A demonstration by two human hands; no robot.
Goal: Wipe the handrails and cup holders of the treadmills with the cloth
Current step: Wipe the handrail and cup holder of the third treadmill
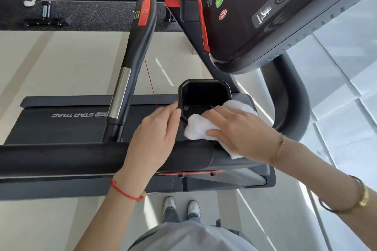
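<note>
Right-hand fingers [214, 115] lie flat, pressing the white cloth [196, 128] on the near rim of the cup holder [204, 89]; its well sits just ahead (left hand [157, 128] steadies its side).

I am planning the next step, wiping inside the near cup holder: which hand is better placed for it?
The right hand. It already presses the white cloth on the near cup holder at its rim. The left hand holds no cloth; its fingertips only touch the holder's left edge.

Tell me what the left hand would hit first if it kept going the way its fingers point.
Probably the near cup holder: the left hand points at its left rim, fingertips already about there. Depth is hard to judge.
</note>
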